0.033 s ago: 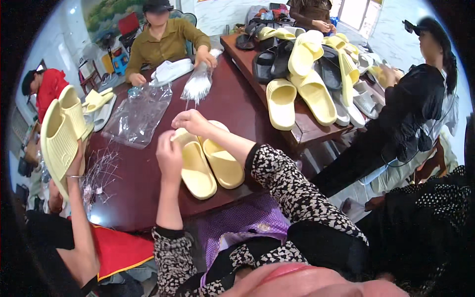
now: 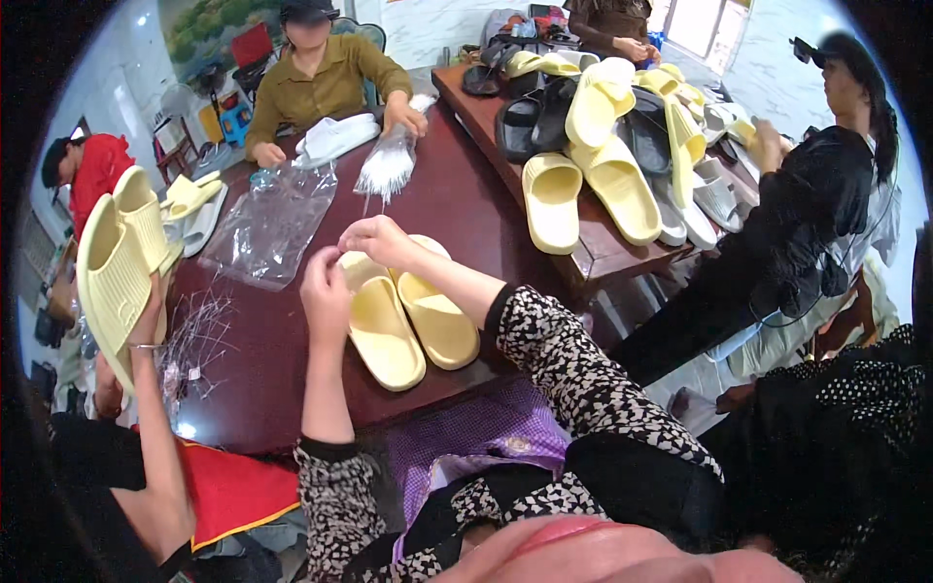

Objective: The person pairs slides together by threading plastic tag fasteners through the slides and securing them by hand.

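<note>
Two pale yellow slide sandals (image 2: 408, 321) lie side by side, soles down, on the dark red table (image 2: 457, 199) right in front of me. My left hand (image 2: 326, 287) hovers over the near end of the left sandal with its fingers pinched together. My right hand (image 2: 379, 241) is just beyond it over the sandals' far ends, fingers also pinched. The two hands almost meet, as if pinching something thin between them; what it is cannot be made out.
A clear plastic bag (image 2: 272, 223) lies to the left, thin plastic ties (image 2: 199, 340) scattered near it. A person at left holds up a yellow sandal pair (image 2: 121, 257). Another person across the table holds white ties (image 2: 389, 160). Several sandals (image 2: 603, 146) pile on the right table.
</note>
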`<state>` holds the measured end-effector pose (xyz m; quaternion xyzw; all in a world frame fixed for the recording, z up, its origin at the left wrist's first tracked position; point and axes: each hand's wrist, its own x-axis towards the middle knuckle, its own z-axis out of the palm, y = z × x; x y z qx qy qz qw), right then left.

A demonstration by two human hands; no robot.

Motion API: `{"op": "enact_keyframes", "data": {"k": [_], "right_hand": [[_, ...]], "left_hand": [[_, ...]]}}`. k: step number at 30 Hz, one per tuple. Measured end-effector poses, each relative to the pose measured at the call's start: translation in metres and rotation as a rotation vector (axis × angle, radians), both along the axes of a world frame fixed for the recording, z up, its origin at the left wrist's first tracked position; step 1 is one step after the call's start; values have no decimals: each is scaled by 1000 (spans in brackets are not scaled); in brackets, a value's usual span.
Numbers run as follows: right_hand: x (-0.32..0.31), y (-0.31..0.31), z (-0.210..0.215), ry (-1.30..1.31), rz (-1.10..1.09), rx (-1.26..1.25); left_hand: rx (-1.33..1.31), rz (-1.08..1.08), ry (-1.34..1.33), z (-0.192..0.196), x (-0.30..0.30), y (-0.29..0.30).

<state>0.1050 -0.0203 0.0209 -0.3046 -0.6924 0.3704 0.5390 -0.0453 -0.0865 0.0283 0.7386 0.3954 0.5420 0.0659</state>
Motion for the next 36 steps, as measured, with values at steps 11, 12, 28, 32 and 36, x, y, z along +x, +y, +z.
{"op": "enact_keyframes", "data": {"k": [11, 12, 28, 32, 36], "right_hand": [[18, -19, 7, 140, -121, 130], [23, -26, 15, 269, -135, -158], [13, -42, 7, 193, -169, -264], [17, -39, 5, 74, -267, -224], [15, -38, 2, 67, -313, -193]], "left_hand": [[-520, -317, -271, -9, 15, 57], [-542, -287, -288, -9, 22, 56], [-801, -451, -803, 1, 20, 34], [-790, -423, -819, 0, 24, 35], [-728, -391, -795, -7, 26, 38]]}}
